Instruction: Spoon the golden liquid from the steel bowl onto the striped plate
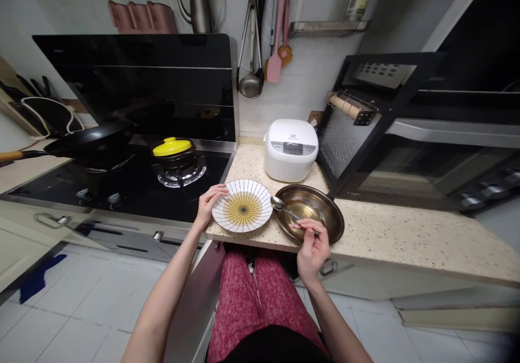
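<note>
Note 1 spoon (278,203) pinched in right hand (313,245), slanting lengthwise forward-left over metal basin (332,211) toward plate (260,216). Locate left hand (210,200) on plate's left rim; cannot determine grip.

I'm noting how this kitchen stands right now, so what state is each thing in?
Spoon: held in the right hand
Plate: face up, left hand on its rim
Metal bowl: upright, uncovered, contents unclear
Rice cooker: lid shut
Small pot: yellow lid on
Wok: no lid visible
Cabinet door: open
Ladle: hanging
</note>
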Demonstrator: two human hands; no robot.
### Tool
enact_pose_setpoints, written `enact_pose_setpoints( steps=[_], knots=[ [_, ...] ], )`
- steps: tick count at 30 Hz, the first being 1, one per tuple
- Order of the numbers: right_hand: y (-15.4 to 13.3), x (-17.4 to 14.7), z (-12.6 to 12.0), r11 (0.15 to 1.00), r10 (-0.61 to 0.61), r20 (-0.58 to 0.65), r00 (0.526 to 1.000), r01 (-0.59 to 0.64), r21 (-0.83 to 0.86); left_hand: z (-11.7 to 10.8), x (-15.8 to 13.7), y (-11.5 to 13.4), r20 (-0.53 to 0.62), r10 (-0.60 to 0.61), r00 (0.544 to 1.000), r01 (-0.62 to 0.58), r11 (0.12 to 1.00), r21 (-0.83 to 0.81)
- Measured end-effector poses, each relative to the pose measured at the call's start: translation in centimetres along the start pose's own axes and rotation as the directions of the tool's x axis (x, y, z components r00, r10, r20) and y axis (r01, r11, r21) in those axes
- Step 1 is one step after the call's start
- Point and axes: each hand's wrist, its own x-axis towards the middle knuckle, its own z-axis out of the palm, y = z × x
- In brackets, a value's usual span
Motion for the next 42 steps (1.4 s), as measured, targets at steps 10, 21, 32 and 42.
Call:
enact_pose_setpoints(
  steps=[10,21,32,42],
  knots=[
    [1.1,0.1,-1.7,0.976,-0.131,0.100,0.986,0.146,-0.159,0.0,-0.1,0.2,0.002,-0.006,1.000,0.006,1.000,0.007],
    [1.2,0.1,-2.2,0.905,-0.320,0.285,0.904,0.381,-0.193,0.0,-0.1,0.2,0.006,-0.003,1.000,0.003,1.000,0.014],
    [3.1,-0.2,-3.4,0.801,-0.437,0.502,0.746,0.577,-0.160,0.1,-0.1,0.2,-0.002,0.000,1.000,0.000,1.000,0.003],
    [0.6,-0.5,-1.2,0.930,-0.318,0.213,0.924,0.348,-0.122,0.1,-0.1,0.2,0.002,0.002,1.000,-0.002,1.000,-0.005]
  ],
)
